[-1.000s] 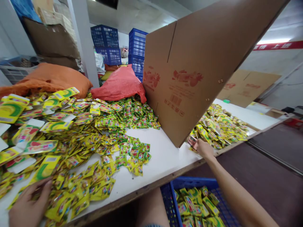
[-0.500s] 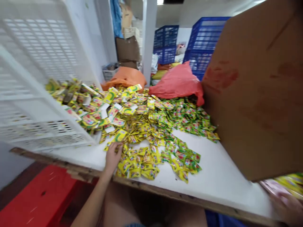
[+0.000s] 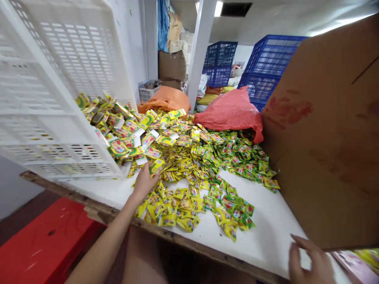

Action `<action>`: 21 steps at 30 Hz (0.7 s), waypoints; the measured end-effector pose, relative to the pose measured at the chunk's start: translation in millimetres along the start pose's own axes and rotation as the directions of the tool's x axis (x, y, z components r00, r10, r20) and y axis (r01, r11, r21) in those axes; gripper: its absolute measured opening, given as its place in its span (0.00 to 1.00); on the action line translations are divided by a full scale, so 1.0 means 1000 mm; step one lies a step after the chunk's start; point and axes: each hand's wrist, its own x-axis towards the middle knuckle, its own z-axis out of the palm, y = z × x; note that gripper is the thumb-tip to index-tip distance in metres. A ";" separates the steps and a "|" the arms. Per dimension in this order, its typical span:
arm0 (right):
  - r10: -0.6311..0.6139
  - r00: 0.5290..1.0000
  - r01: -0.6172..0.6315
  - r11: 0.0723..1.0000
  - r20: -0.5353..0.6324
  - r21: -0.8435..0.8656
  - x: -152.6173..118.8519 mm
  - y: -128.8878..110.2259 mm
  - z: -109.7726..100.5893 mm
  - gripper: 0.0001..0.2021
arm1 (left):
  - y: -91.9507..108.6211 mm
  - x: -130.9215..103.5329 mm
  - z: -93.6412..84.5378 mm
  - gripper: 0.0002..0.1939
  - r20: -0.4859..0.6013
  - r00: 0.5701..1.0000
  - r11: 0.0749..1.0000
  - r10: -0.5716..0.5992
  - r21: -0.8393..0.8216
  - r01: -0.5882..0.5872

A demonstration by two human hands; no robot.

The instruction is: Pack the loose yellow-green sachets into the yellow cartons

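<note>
My left hand reaches over the near left of the table, its fingers closed on the edge of a small yellow box. Yellow sachets lie just right of that hand, and green sachets further right. My right hand is low at the right, above the white tabletop, with thumb and fingers apart and nothing between them. Behind the left hand, more yellow boxes spill from a tipped white crate, several with open white flaps.
A large cardboard box stands on the right. Orange and red sacks lie at the back of the pile. A pink pack is at the lower right, a red stool at the lower left. Blue crates are stacked behind.
My left hand has moved forward onto the yellow box. My right hand has come left, away from the pink pack, to over the tabletop. The view has shifted slightly.
</note>
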 end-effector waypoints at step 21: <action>-0.181 0.795 0.408 0.866 0.578 -0.289 -0.070 -0.085 0.141 0.16 | 0.071 -0.120 0.034 0.16 0.586 0.810 0.084 -0.018 -0.806 0.586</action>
